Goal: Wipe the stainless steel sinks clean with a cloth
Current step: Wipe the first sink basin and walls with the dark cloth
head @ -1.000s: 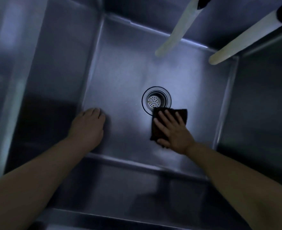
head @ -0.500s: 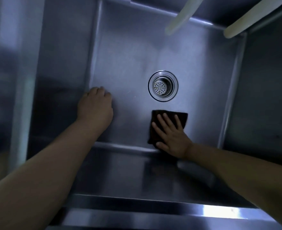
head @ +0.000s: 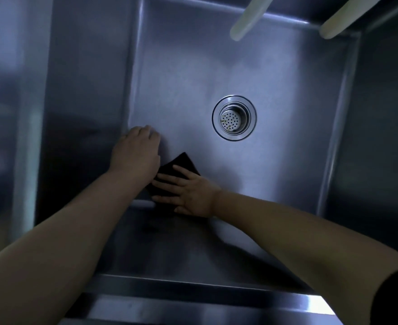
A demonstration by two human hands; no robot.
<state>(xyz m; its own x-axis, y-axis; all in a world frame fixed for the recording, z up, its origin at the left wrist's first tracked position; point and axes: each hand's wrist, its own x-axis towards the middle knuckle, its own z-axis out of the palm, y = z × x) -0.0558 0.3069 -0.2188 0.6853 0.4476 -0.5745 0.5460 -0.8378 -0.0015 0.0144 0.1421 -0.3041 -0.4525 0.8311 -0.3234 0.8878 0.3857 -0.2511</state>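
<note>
Down on the floor of the deep stainless steel sink (head: 216, 66), near its front-left corner, lies the dark, folded square cloth (head: 181, 164). The right hand (head: 188, 192) presses it flat to the steel, fingers straight and spread and pointing left; its grip is wide, not curled round the cloth. The left hand (head: 135, 153) rests on the sink floor just beside the cloth, close to the left wall, and covers the cloth's left edge; its fingers bend at the knuckles and seem to hold nothing, though the tips are hard to make out in the dim light. Further back and to the right, apart from the cloth, sits the round perforated metal drain strainer (head: 233, 117). Above the back wall hang two pale tubular spouts (head: 247, 19), ends pointing down into the sink.
</note>
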